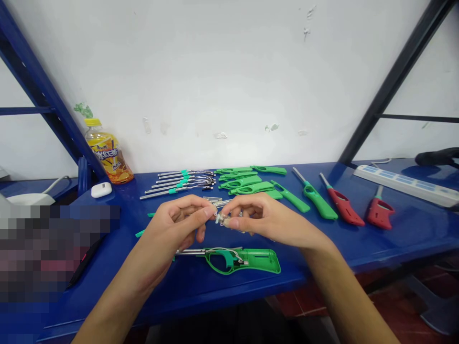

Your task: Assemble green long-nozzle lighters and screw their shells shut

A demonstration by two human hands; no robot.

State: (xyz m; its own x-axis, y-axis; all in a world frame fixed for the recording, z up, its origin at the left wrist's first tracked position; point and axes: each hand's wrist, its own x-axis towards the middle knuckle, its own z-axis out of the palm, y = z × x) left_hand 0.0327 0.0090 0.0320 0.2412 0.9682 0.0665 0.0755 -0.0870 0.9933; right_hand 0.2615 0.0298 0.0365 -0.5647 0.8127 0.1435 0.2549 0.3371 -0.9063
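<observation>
My left hand (186, 220) and my right hand (253, 215) meet over the middle of the blue table. Their fingertips pinch a small whitish, partly clear part (220, 219) from both sides; its details are too small to tell. Below them lies an open green lighter shell (263, 260), with a metal tube, white wires and a dark piece in it. Behind my hands, clear and metallic pieces (213, 199) are partly hidden. Several metal rods with teal collars and wires (172, 184) lie at the back left, beside a pile of green shell halves (247, 181).
One green lighter (320, 201) and two red lighters (344, 206) lie to the right, near a white power strip (407, 184). A drink bottle (109, 157) and a white case (101, 189) stand at the left. The blue table (201, 298) backs onto a white wall.
</observation>
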